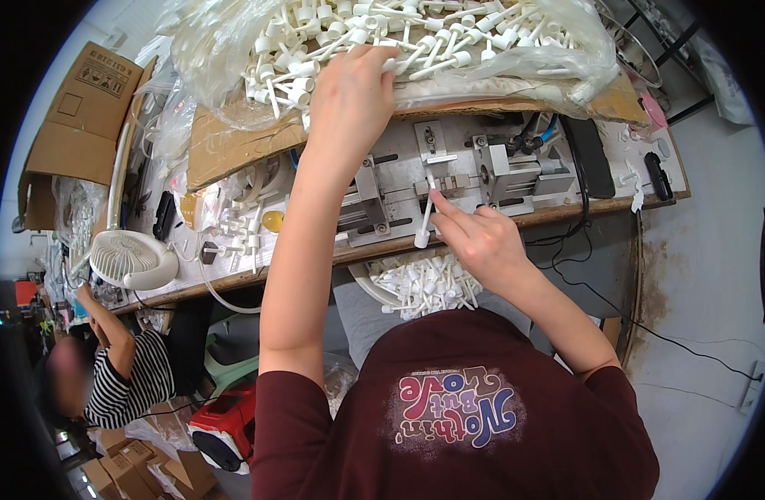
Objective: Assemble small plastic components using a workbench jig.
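My left hand (349, 93) reaches up into a heap of white plastic rods with cup-shaped ends (449, 37). Its fingers curl down into the heap, and their tips are hidden, so I cannot make out what they grip. Lower right, my right hand (480, 242) has its index finger and thumb against one white capped rod (425, 218). That rod stands with its cup end toward me and its far end at the small metal holder (433, 143) in the middle of the bench fixture. Metal clamp blocks (507, 173) flank the holder.
The heap lies in a clear bag on a cardboard sheet (232, 146) over the bench. A tub of finished-looking white rods (424, 279) sits at my lap. A white fan (134, 260) stands at left; a person in a striped shirt (137, 375) sits beyond it. Black cables (582, 275) hang at right.
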A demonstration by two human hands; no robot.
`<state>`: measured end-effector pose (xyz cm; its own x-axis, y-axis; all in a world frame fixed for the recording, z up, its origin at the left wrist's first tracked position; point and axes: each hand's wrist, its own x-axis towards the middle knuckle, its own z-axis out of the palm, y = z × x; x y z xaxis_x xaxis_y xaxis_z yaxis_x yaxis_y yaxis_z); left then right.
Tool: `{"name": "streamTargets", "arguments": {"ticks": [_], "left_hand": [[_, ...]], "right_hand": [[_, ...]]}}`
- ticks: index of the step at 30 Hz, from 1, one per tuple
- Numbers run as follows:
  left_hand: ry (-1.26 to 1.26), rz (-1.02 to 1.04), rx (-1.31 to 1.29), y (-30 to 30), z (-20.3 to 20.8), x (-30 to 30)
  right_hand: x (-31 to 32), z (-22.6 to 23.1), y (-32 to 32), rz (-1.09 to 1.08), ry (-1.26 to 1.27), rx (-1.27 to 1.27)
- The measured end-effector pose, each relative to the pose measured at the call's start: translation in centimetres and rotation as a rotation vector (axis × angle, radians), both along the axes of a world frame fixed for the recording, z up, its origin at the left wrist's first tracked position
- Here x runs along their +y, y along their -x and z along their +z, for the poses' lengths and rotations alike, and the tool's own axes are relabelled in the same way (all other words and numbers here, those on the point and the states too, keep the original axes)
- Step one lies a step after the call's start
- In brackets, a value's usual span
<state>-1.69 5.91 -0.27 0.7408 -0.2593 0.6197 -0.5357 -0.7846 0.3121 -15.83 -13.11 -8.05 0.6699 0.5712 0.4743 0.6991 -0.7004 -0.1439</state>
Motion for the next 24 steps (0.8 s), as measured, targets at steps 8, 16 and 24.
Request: {"name": "streamTargets", "arguments": {"ticks": [8,16,24], "left_hand": [[0.154,-0.006,0.294,0.1,0.2,0.2],[0.471,-0.073,0.515,3.7,2.4,1.1],[0.629,-0.243,0.439,9.0,1.4,1.2]], "right_hand": [[0.2,0.4,-0.2,0.002,0.02,-0.078],[-0.1,-0.1,-0.3,0.017,-0.017,-0.064],[0.9,0.8,-0.6,-0.024,0.102,-0.004]]}}
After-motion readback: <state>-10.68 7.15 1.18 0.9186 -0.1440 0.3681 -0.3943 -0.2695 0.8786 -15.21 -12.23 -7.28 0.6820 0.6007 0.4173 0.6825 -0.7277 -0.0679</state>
